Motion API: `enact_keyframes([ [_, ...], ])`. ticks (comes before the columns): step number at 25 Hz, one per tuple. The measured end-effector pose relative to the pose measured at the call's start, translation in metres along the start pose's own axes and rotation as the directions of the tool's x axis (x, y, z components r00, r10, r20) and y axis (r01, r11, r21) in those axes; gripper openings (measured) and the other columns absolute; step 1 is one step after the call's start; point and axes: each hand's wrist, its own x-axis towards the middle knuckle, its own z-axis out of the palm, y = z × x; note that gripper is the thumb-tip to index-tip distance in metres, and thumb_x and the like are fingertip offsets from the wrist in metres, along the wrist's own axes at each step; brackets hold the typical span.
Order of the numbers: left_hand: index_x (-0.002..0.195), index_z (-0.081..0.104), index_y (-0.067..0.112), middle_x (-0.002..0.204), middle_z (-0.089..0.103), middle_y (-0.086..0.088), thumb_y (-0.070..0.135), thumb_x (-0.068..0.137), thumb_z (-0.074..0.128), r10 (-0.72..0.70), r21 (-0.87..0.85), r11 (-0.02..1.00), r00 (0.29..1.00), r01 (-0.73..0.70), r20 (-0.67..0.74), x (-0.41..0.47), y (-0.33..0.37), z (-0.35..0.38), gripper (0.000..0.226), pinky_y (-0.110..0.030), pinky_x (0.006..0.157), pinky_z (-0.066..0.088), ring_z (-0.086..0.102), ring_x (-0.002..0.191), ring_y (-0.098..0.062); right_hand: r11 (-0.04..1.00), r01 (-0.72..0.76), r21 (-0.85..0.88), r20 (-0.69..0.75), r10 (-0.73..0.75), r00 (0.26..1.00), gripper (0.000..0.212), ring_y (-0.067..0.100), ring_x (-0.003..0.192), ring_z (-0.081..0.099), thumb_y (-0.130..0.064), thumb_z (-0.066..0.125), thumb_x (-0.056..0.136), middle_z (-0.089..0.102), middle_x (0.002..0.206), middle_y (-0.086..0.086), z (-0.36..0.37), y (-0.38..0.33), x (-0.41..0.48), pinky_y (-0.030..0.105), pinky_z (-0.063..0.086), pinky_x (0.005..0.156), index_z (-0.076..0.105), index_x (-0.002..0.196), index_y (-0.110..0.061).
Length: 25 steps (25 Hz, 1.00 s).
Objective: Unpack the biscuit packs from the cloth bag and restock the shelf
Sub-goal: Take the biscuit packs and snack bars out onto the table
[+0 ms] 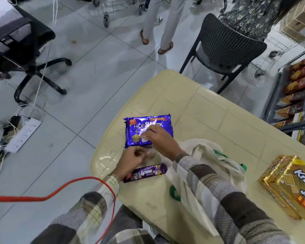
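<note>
A large purple Hide & Seek biscuit pack (139, 127) lies flat on the cream plastic table (209, 113). My right hand (158, 138) rests on its near right part, fingers spread over the wrapper. My left hand (132, 160) is curled just below the pack's near edge; whether it pinches the wrapper I cannot tell. A small purple Hide & Seek roll (145, 172) lies beside my left wrist. The white cloth bag (211, 155) with green handles sits crumpled under my right forearm. A gold Krack Jack pack (289, 185) lies at the table's right.
A shelf (292, 95) with red and orange snack packs stands to the right. A dark chair (227, 46) is behind the table, an office chair (25, 55) at left. People stand at the back. A power strip (23, 132) and an orange cable (60, 191) lie on the floor.
</note>
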Motion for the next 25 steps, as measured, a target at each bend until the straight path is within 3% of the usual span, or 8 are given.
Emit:
enact_keyframes([
  [3,0.115,0.065,0.035,0.105,0.064,0.024,0.074,0.061,0.075,0.134,0.288,0.947,0.99,-0.141,0.046,-0.018,-0.037,-0.01,0.068,-0.016,0.082,0.05,0.06,0.092,0.006,0.993,-0.041,0.114,-0.019,0.043,0.999,0.026,0.028,0.092,0.062,-0.032,0.064,0.091,0.065,0.098,0.009,0.005,0.013,-0.05,0.043,0.054,0.077,0.07,0.101,-0.008],
  [6,0.131,0.05,0.029,0.121,0.047,0.019,0.086,0.049,0.069,0.17,0.464,0.857,0.973,-0.224,0.156,-0.039,-0.061,-0.009,0.101,-0.024,0.09,0.044,0.046,0.108,-0.003,0.996,-0.093,0.013,0.325,0.084,0.942,0.072,0.024,0.116,0.056,-0.062,0.071,0.076,0.061,0.125,0.007,0.015,0.014,-0.085,0.041,0.046,0.098,0.061,0.128,-0.013],
  [8,0.131,0.052,0.02,0.121,0.051,0.007,0.068,0.062,0.073,0.155,0.545,0.804,0.969,-0.238,0.193,-0.044,-0.073,-0.006,0.087,-0.032,0.092,0.046,0.048,0.11,-0.013,0.991,-0.086,-0.105,0.454,0.125,0.882,0.09,0.024,0.127,0.046,-0.065,0.071,0.073,0.052,0.139,0.005,0.028,0.008,-0.095,0.04,0.035,0.106,0.046,0.143,-0.015],
  [9,0.129,0.055,0.018,0.119,0.053,0.002,0.052,0.069,0.075,0.163,0.586,0.772,0.968,-0.246,0.192,-0.045,-0.074,-0.004,0.071,-0.035,0.092,0.046,0.05,0.111,-0.018,0.985,-0.093,-0.146,0.463,0.151,0.874,0.084,0.025,0.129,0.045,-0.058,0.071,0.076,0.051,0.14,0.006,0.035,0.003,-0.099,0.04,0.032,0.106,0.045,0.144,-0.016],
  [11,0.124,0.06,0.018,0.114,0.057,-0.001,0.03,0.076,0.075,0.184,0.61,0.757,0.972,-0.234,0.144,-0.047,-0.072,-0.001,0.052,-0.037,0.089,0.047,0.052,0.11,-0.023,0.98,-0.135,-0.148,0.374,0.182,0.909,0.054,0.028,0.125,0.049,-0.037,0.065,0.086,0.057,0.13,0.007,0.043,-0.006,-0.101,0.039,0.031,0.101,0.054,0.134,-0.015],
  [13,0.122,0.063,0.017,0.11,0.059,-0.002,0.024,0.077,0.076,0.191,0.58,0.785,0.975,-0.22,0.111,-0.052,-0.065,0.0,0.048,-0.036,0.088,0.047,0.052,0.106,-0.023,0.977,-0.163,-0.135,0.297,0.196,0.934,0.039,0.029,0.119,0.052,-0.026,0.06,0.088,0.06,0.123,0.008,0.038,-0.011,-0.108,0.04,0.035,0.098,0.059,0.125,-0.014],
  [21,0.117,0.065,0.015,0.111,0.064,-0.003,0.016,0.074,0.079,0.413,0.464,0.784,0.904,-0.413,0.107,-0.069,0.009,0.019,0.046,-0.041,0.089,0.05,0.06,0.102,-0.023,0.966,-0.253,0.055,0.11,0.246,0.963,0.041,0.026,0.113,0.053,-0.028,0.063,0.091,0.056,0.125,0.005,-0.035,0.012,-0.168,0.04,0.048,0.089,0.055,0.13,-0.017],
  [25,0.122,0.065,0.014,0.111,0.064,-0.004,0.018,0.077,0.08,0.497,0.476,0.712,0.85,-0.516,0.176,-0.069,0.054,0.058,0.047,-0.042,0.09,0.05,0.06,0.104,-0.024,0.945,-0.321,0.055,-0.013,0.322,0.947,0.039,0.025,0.117,0.054,-0.026,0.065,0.092,0.058,0.128,0.006,-0.066,0.031,-0.222,0.039,0.047,0.097,0.057,0.129,-0.016],
])
